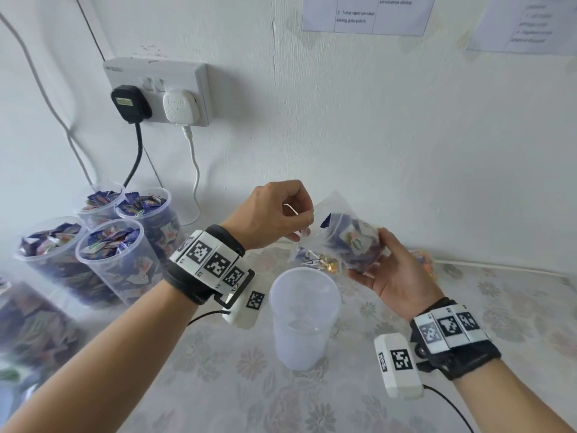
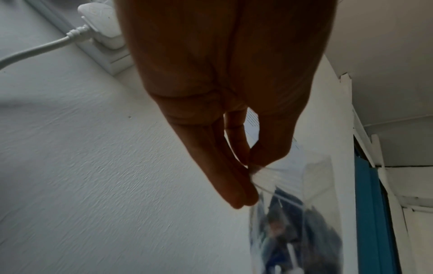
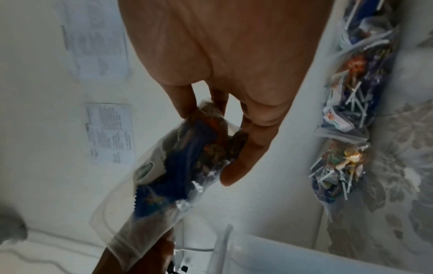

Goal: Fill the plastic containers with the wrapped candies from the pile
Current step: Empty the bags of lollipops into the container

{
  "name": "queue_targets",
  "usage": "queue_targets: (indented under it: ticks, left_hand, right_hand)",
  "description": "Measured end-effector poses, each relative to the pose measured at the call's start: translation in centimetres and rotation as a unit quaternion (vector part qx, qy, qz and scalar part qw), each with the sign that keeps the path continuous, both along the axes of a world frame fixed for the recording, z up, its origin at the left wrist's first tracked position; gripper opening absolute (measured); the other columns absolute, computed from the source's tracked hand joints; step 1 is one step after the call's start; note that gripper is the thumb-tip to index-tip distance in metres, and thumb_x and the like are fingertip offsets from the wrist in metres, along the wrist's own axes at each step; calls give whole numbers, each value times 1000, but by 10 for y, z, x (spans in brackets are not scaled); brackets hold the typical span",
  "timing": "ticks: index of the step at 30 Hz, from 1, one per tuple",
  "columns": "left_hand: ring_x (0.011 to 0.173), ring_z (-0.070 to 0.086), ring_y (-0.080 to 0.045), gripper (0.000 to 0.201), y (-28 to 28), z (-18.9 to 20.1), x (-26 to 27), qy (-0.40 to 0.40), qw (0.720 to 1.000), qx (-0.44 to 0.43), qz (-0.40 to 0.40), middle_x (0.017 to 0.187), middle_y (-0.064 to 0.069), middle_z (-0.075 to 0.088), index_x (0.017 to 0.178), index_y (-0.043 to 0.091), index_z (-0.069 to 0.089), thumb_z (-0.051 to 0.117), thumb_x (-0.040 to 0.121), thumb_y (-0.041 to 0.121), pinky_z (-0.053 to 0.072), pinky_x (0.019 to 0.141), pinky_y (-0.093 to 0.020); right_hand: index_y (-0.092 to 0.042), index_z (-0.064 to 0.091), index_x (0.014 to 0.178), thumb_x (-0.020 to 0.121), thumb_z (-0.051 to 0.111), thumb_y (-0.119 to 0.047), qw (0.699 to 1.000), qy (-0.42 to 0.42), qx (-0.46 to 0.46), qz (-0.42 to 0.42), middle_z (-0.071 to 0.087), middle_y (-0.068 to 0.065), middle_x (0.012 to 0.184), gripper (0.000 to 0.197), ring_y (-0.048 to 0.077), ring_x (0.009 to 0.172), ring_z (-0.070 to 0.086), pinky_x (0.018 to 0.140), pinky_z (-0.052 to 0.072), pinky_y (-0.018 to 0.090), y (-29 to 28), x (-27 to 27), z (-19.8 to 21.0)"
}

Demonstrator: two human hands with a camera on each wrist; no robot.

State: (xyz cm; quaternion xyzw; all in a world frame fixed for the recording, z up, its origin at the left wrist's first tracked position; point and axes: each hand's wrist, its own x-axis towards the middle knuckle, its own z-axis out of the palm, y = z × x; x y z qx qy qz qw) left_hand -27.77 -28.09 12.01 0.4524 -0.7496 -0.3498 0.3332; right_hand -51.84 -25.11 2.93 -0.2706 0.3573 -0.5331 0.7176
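Note:
A clear plastic bag of blue wrapped candies [image 1: 349,237] is held in the air above an empty translucent container [image 1: 303,317] standing on the table. My right hand [image 1: 387,270] grips the bag's filled lower end from below; in the right wrist view the fingers [image 3: 248,148] curl round the bag [image 3: 187,157]. My left hand [image 1: 281,210] pinches the bag's open top edge; in the left wrist view the thumb and fingers [image 2: 246,166] pinch the clear plastic [image 2: 293,213].
Several containers full of candies [image 1: 109,254] stand at the left by the wall. More candy and lollipop bags [image 1: 315,260] lie against the wall behind the empty container. A wall socket with two plugs [image 1: 156,95] and hanging cables is above.

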Motion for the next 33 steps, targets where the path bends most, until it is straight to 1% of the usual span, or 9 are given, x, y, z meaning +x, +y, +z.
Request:
queue_targets:
  ticks: [4,7,11,16,19,23,26,28,33]
  left_hand:
    - [71,72,-13,11,15,-10,8,-54,997,-39,-42,82,0,73,99,14,60,66,91,11,61,67,-32]
    - [74,70,-6,10,24,-18,13,-99,989,-95,-59,83,6,71,101,16,63,66,92,18,58,70,-28]
    - [77,68,-7,8,32,-31,17,-105,983,-131,-75,84,6,70,95,12,70,67,92,18,58,68,-27]
    - [79,67,-9,9,37,-46,24,-109,982,-140,-73,88,5,68,93,13,71,69,92,22,58,70,-31]
    - [76,66,-10,8,39,-50,27,-106,982,-140,-72,87,5,67,92,13,71,71,91,21,58,70,-32]
    - [75,65,-9,9,42,-54,31,-112,982,-128,-78,88,9,67,92,15,72,72,89,23,58,70,-31]
    - [76,66,-8,8,43,-57,35,-110,985,-115,-73,89,9,66,94,17,72,73,88,22,58,70,-29]
    - [78,66,-8,8,43,-58,39,-108,986,-109,-64,90,8,67,94,17,72,73,88,21,59,71,-28]
    - [85,65,-6,12,46,-69,46,-98,990,-91,-41,96,10,68,100,20,73,63,94,20,56,69,-20]
  right_hand:
    - [-18,57,105,93,49,-36,995,74,-70,-7,65,8,104,23,24,87,66,68,59,37,18,-6,8]
    - [-21,58,108,92,49,-35,985,136,-108,-11,67,3,102,23,23,90,64,65,57,35,26,-12,19]
    - [-20,59,113,91,53,-38,954,253,-160,-10,69,3,97,29,21,86,67,64,55,36,35,-15,32]
    - [-22,62,114,93,54,-35,914,350,-205,-23,70,10,96,25,25,80,66,63,58,34,43,-11,45]
    - [-24,61,117,93,55,-33,887,396,-238,-12,70,8,94,26,31,79,68,65,60,39,44,-8,55]
    - [-27,62,116,92,56,-35,859,438,-265,-7,68,-1,90,26,21,80,69,65,61,42,45,-7,64]
    - [-31,63,115,92,57,-36,839,468,-277,2,66,-1,94,25,21,85,68,67,61,45,45,-7,67]
    - [-31,63,116,93,57,-37,822,492,-287,1,66,-3,94,25,19,83,67,69,60,41,45,-6,69]
    - [-29,63,118,91,55,-43,771,546,-328,-4,66,-14,92,31,10,82,65,71,50,21,47,1,71]
